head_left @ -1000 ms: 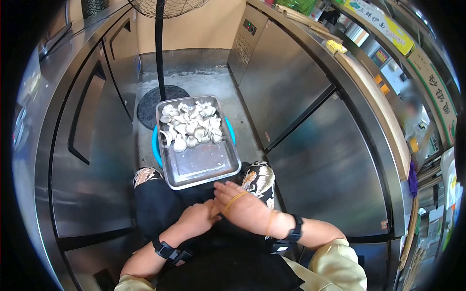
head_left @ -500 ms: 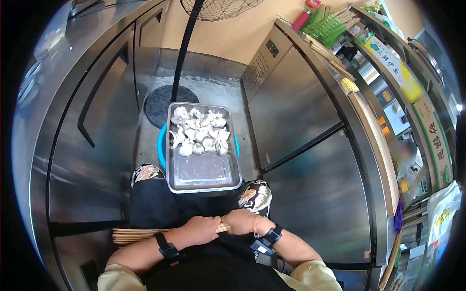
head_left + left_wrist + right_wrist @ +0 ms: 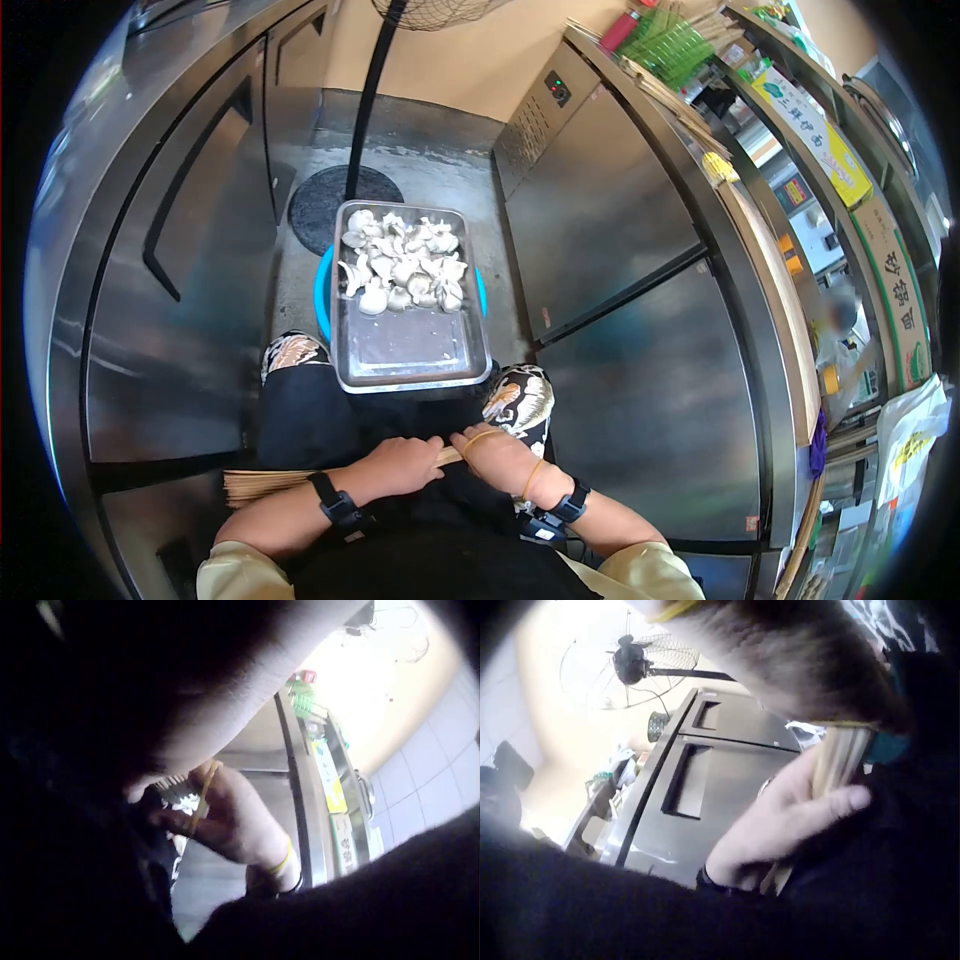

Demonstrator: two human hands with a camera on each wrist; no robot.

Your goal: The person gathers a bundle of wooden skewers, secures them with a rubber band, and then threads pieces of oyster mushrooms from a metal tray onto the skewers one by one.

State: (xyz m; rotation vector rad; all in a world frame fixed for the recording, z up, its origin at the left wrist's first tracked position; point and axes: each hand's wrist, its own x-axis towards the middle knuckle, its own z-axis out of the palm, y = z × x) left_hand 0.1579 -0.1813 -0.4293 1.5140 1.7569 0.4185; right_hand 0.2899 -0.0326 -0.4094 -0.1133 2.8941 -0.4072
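Across the lap lies a bundle of thin wooden sticks point(image 3: 265, 486) that look like bamboo skewers. My left hand point(image 3: 405, 465) grips it, thumb along the sticks in the right wrist view, while their long ends stick out to the left past the forearm. At the other end, my right hand point(image 3: 497, 462) holds the bundle with bent fingers. A yellow rubber band point(image 3: 204, 799) loops over the right hand near the knuckles, and another band circles that wrist. Beyond the knees, a metal tray point(image 3: 410, 345) carries pale oyster mushrooms point(image 3: 405, 265) in its far part.
Under the tray shows the rim of a blue basin point(image 3: 323, 295). A black fan stand point(image 3: 368, 110) rises behind it. Steel cabinets point(image 3: 620, 220) flank both sides, with a wooden board point(image 3: 775, 290) and shelves of boxes point(image 3: 885, 280) along the right.
The right hand was flat over the left one second ago, with the long sticks out of sight. The bundle then appeared across the lap; now the hands are slightly farther apart along it.
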